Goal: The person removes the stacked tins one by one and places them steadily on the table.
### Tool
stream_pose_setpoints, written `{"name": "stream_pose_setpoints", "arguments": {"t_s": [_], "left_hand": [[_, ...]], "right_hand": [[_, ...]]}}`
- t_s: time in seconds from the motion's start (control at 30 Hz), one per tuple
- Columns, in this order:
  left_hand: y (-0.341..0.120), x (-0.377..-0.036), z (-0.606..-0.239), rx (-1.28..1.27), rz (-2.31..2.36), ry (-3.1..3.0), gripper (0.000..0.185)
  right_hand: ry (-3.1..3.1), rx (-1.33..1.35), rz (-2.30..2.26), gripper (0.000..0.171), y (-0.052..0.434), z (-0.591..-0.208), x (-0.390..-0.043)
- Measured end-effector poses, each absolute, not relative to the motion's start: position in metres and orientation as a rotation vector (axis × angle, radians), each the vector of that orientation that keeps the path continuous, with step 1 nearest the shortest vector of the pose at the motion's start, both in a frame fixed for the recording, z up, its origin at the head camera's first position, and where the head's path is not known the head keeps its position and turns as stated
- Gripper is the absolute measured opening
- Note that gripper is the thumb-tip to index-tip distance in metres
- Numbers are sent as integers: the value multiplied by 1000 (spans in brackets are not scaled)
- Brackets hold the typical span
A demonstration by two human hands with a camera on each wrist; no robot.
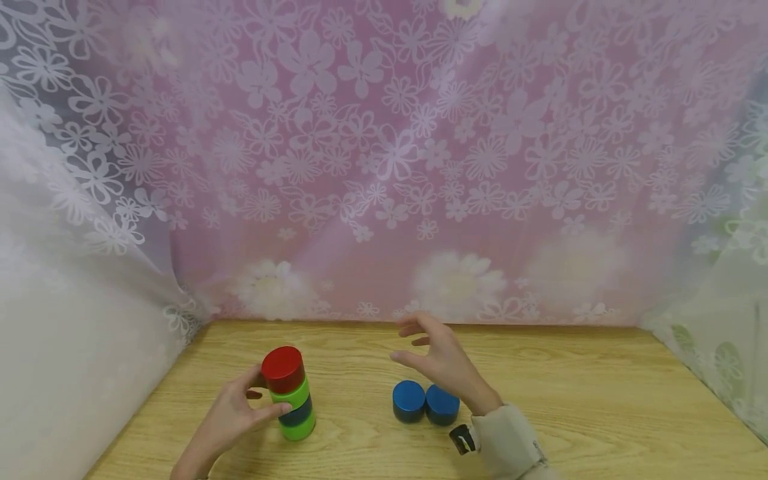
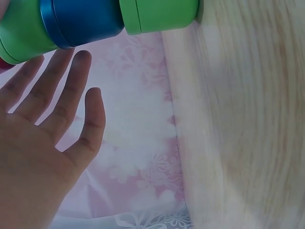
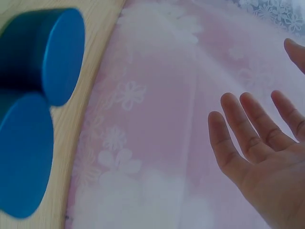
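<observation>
A stack of cylinders (image 1: 290,393) stands on the wooden table (image 1: 570,393) at front left: red on top, then green, blue and green. My left hand (image 1: 258,400) is at its left side, thumb reaching the lower green cylinder. In the left wrist view the fingers (image 2: 71,90) are straight and spread beside the stack (image 2: 81,21). Two blue cylinders (image 1: 409,400) (image 1: 442,405) sit side by side near the middle. Above and behind them hovers my right hand (image 1: 414,350), fingers spread and holding nothing. The right wrist view shows this palm (image 3: 257,157) and both blue cylinders (image 3: 52,52) (image 3: 21,152).
A pink flowered curtain (image 1: 384,167) hangs behind the table, and white lace cloth (image 1: 72,300) closes off both sides. A beige sleeve with a wrist strap (image 1: 462,438) covers my right forearm. Bare wood (image 1: 600,413) stretches to the right.
</observation>
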State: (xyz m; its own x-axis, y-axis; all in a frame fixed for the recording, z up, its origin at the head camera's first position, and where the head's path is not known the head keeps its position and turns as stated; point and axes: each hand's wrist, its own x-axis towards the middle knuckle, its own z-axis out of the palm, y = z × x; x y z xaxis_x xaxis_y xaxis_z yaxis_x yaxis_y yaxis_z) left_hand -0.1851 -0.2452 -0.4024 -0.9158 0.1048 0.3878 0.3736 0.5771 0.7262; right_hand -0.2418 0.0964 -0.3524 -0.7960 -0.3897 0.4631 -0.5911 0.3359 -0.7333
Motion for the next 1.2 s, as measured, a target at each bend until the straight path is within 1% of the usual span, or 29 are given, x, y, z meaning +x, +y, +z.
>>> {"name": "stream_pose_setpoints", "arguments": {"t_s": [0.23, 0.57, 1.2], "left_hand": [[-246, -185, -402, -359, -1315, -2570, 54], [-248, -188, -405, -396, -1295, -2574, 52], [-250, -188, -402, -365, -1334, -2624, 52]], "right_hand": [[-2385, 920, 1502, 41, 79, -349, -240], [-2367, 988, 1584, 41, 53, -350, -237], [-2383, 1122, 1533, 38, 12, -356, -234]]}}
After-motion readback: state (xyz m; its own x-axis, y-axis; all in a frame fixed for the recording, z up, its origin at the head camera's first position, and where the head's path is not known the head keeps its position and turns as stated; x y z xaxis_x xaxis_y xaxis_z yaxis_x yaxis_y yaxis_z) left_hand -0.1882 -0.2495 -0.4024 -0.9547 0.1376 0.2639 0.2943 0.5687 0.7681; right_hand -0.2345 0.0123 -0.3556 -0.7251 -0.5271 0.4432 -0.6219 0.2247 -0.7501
